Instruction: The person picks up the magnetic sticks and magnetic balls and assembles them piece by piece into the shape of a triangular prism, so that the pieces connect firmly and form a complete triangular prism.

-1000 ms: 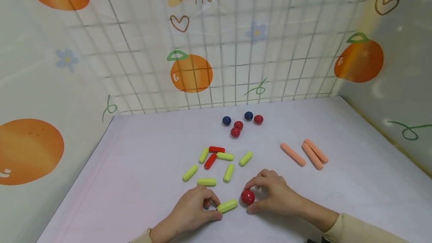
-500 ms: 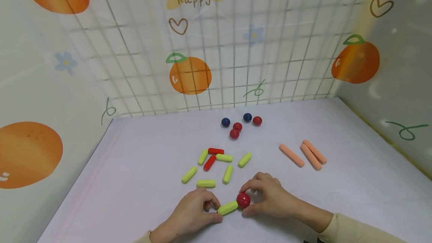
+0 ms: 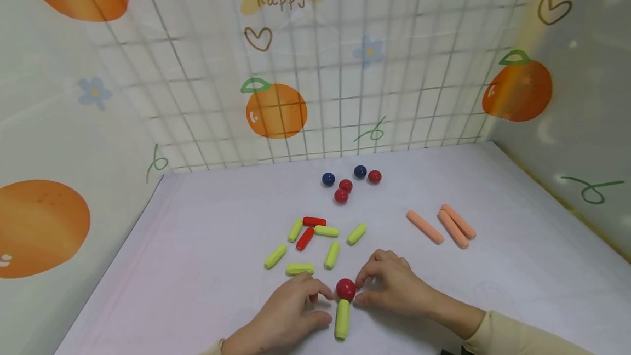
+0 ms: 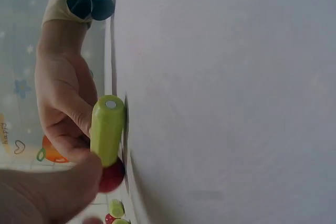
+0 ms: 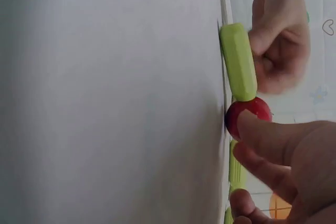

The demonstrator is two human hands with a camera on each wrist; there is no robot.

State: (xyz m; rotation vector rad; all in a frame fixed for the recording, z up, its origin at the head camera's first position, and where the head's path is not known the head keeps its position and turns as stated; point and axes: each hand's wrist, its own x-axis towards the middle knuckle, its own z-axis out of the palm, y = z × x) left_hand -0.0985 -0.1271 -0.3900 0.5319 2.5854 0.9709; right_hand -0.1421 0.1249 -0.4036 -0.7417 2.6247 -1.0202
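A yellow-green toy rod (image 3: 342, 319) lies lengthwise toward me, its far end against a red ball (image 3: 346, 289). In the left wrist view a small silvery disc shows in the near end of the rod (image 4: 107, 129). My left hand (image 3: 296, 311) is just left of the pair, thumb and fingers spread apart, with nothing between them. My right hand (image 3: 394, 284) is on the other side, its fingertips right at the ball's right edge. In the right wrist view the right thumb (image 5: 262, 135) overlaps the ball (image 5: 254, 108).
Several yellow-green rods (image 3: 300, 269) and two red rods (image 3: 305, 239) lie beyond my hands. Farther back are red balls (image 3: 341, 196) and blue balls (image 3: 328, 179). Three orange rods (image 3: 425, 227) lie at the right. A printed curtain (image 3: 315, 70) stands behind the white tabletop (image 3: 207, 223).
The red ball moved left and met the rod's end. The rod then swung round to point toward me, and my left hand let go of it. My right fingers loosened from the ball.
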